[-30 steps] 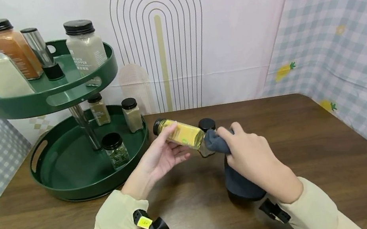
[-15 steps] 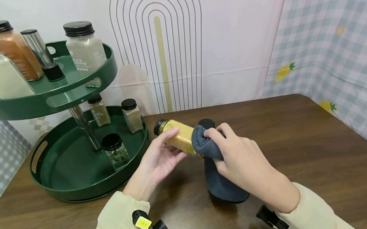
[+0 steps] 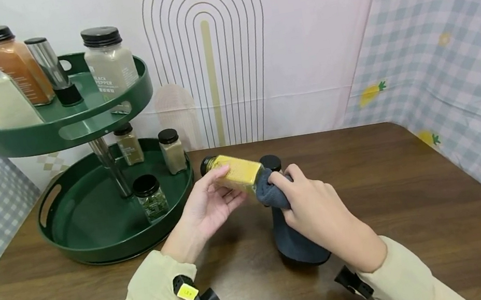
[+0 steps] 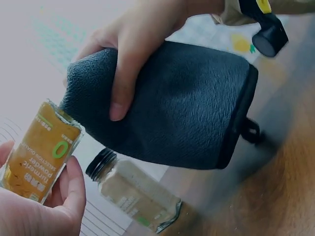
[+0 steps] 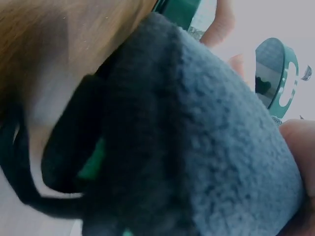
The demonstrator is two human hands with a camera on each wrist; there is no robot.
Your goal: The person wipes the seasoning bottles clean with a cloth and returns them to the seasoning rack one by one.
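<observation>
In the head view my left hand (image 3: 203,213) holds a glass jar of yellow turmeric powder (image 3: 236,170) above the table, thumb on one side. The jar lies tilted, black cap up to the left and base to the right. My right hand (image 3: 320,205) pinches a dark grey-blue cloth (image 3: 299,240), its bunched top at the jar's base and the rest hanging down. The left wrist view shows the fleecy cloth (image 4: 182,103) with a dark trim and loop, against the jar's bottom end. A second spice jar (image 4: 138,194) with a black lid stands behind, partly hidden in the head view.
On the left stands a two-tier green rack. Its upper tray (image 3: 12,143) carries large spice jars and a silver-and-black cylinder (image 3: 53,69). Small jars, one with green flakes (image 3: 153,203), stand on the lower tray (image 3: 110,249). A patterned curtain (image 3: 313,44) backs the wooden table (image 3: 393,189).
My right hand has brought the cloth leftward onto the base of the turmeric jar, then shifted slightly back right. The jar has turned a little in my left hand.
</observation>
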